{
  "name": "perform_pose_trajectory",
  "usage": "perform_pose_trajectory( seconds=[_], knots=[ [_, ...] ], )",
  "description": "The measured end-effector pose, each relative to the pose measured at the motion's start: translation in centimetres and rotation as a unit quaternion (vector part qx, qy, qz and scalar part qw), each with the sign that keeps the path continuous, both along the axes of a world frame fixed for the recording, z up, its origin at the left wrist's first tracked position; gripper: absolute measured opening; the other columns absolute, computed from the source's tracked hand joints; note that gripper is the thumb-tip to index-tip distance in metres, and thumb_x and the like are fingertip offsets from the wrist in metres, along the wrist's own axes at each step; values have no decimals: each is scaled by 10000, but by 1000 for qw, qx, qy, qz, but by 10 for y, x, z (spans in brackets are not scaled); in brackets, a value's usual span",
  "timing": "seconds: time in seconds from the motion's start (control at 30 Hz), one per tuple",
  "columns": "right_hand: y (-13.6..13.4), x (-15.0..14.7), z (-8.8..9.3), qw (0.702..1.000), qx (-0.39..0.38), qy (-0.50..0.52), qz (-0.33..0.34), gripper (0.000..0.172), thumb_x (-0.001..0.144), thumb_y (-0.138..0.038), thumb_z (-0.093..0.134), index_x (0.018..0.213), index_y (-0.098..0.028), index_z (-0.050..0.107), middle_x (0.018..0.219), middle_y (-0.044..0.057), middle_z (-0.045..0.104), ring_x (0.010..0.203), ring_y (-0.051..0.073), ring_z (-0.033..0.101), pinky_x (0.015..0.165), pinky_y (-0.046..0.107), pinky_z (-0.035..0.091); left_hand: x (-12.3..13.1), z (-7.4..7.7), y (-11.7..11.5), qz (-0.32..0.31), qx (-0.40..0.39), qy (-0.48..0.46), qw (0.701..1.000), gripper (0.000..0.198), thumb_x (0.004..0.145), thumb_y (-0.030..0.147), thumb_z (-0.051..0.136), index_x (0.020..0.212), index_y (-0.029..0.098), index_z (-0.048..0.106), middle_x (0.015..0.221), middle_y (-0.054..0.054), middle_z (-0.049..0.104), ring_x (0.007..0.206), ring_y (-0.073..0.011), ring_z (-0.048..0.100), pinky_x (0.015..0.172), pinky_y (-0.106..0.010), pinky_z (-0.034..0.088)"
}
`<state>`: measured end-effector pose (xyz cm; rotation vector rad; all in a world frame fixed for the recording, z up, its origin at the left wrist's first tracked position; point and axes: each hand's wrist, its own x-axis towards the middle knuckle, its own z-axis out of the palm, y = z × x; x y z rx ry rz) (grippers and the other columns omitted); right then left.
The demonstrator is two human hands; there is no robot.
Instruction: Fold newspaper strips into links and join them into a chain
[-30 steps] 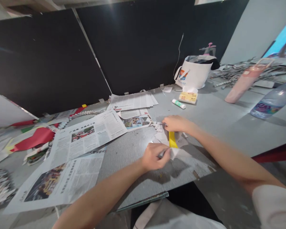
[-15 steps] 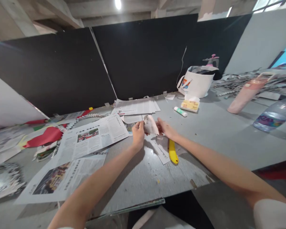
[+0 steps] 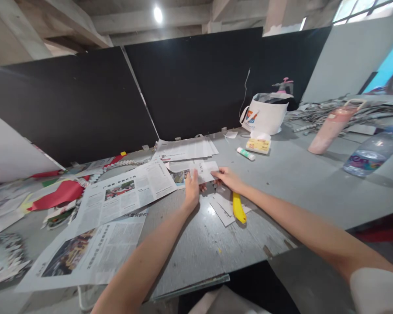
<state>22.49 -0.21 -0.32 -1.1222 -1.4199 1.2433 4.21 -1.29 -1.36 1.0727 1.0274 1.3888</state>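
A small piece of newspaper (image 3: 205,171) is stretched between my two hands, just above the table. My left hand (image 3: 192,188) grips its left end, thumb on top. At its right end, the fingers of my right hand (image 3: 228,179) pinch the edge. Under and beside my right hand lies a yellow-handled tool (image 3: 239,208); its front end is hidden, so its kind does not show. Narrow paper strips (image 3: 223,210) rest on the table next to that handle. Left of my hands, a large newspaper sheet (image 3: 131,192) lies over another newspaper sheet (image 3: 85,253).
Behind my hands are stacked papers (image 3: 183,149). Farther right stand a glue stick (image 3: 245,153), a tissue pack (image 3: 258,145), a white bag (image 3: 267,114), a pink bottle (image 3: 330,131) and a plastic water bottle (image 3: 373,152). Red paper (image 3: 57,195) lies left. A black partition (image 3: 196,83) closes the back.
The newspaper piece, curled and upright before, is now flatter and held out lengthwise between both hands. My view has shifted slightly.
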Motion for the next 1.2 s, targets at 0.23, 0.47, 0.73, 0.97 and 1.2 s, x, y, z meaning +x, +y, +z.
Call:
perform_pose_trajectory(
  seconds=[0.23, 0.47, 0.73, 0.97, 1.2],
  knots=[
    [7, 3, -4, 990, -57, 125, -19, 258, 711, -364, 769, 889, -219, 651, 624, -34, 640, 516, 127, 525, 491, 240, 356, 0, 0, 2, -21, -19, -23, 999, 407, 850, 443, 762, 1108, 209, 551, 594, 58, 622, 415, -123, 541, 440, -218, 386],
    [6, 6, 0, 985, -65, 156, -35, 188, 688, -303, 599, 838, -204, 656, 543, -23, 577, 451, 123, 465, 455, 236, 295, -3, 4, -3, -71, -9, -40, 997, 189, 748, 345, 624, 837, 181, 652, 579, -37, 671, 456, -155, 579, 479, -246, 410],
    [8, 5, -5, 987, -58, 141, -46, 101, 673, -269, 567, 760, -223, 590, 577, -12, 583, 502, 137, 527, 485, 234, 351, 0, 6, -2, -37, -10, -13, 999, 538, 843, 660, 698, 1084, 179, 678, 569, 6, 629, 429, -155, 567, 455, -252, 399],
    [8, 6, -4, 992, 13, 89, -86, 439, 867, -362, 614, 1291, -250, 619, 651, -36, 653, 508, 158, 541, 492, 250, 377, 2, 3, -1, -77, 21, 46, 996, 701, 773, 547, 902, 1288, 122, 686, 661, -26, 724, 497, -159, 648, 501, -253, 497],
    [3, 7, -1, 994, -5, 98, 49, 613, 972, -777, 500, 858, -204, 686, 705, 66, 717, 552, 165, 558, 567, 292, 445, 1, 1, 4, -51, -1, -12, 999, 570, 787, 605, 888, 1053, 123, 740, 685, -23, 716, 502, -153, 658, 465, -250, 492]
  ],
)
